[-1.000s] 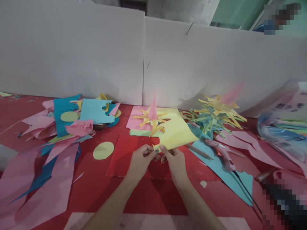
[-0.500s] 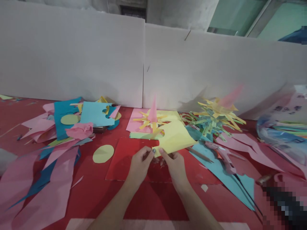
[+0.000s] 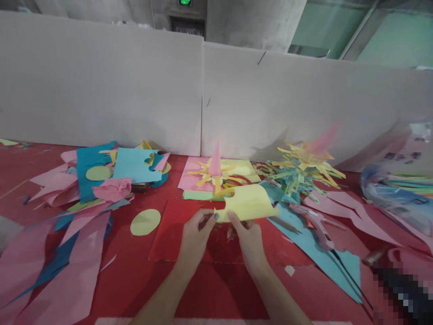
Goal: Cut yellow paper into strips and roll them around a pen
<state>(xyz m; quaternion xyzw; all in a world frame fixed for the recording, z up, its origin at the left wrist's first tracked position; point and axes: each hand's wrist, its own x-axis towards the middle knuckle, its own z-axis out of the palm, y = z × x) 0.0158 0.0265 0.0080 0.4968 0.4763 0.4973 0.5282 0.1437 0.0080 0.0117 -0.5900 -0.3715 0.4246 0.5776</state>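
Note:
Both hands hold a sheet of yellow paper point(image 3: 253, 201) by its near edge, above a red board point(image 3: 176, 239). My left hand point(image 3: 196, 232) pinches the left corner between thumb and fingers. My right hand point(image 3: 248, 239) grips the same edge a little to the right, thumb on top and fingers underneath. A rounded cut-out shows on the sheet's left side, and its far part curls upward. Just behind it stands a pink paper cone point(image 3: 215, 162) with yellow paper strips point(image 3: 203, 183) spread round its foot. Scissors with red handles point(image 3: 241, 179) lie partly hidden behind the sheet.
At right are a pink glue gun point(image 3: 318, 228) with a black cord, a pencil point(image 3: 286, 224) and a layered paper flower point(image 3: 302, 167). A yellow paper circle point(image 3: 145, 222) lies at left, near pink and blue paper scraps point(image 3: 81, 253). White panels point(image 3: 101, 85) stand behind.
The yellow sheet has tilted and curled, its far edge now lower and nearer. My right hand has shifted slightly along its edge. The camera view has tipped up a little.

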